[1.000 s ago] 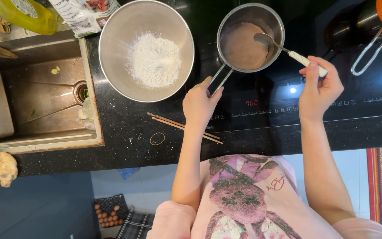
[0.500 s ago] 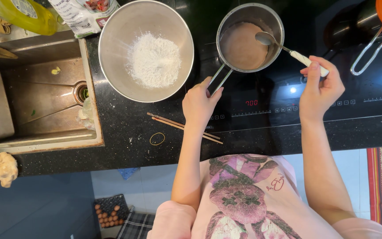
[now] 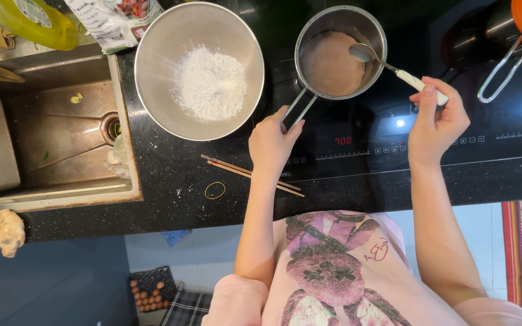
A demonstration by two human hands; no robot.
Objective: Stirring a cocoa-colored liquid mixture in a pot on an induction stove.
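Saucepan of brown liquid sits on the hob at twelve o'clock. Left hand is clasped around its handle; right hand pinches a spoon raised at the two o'clock rim. Judged: stirring; next, lower the bowl gently.
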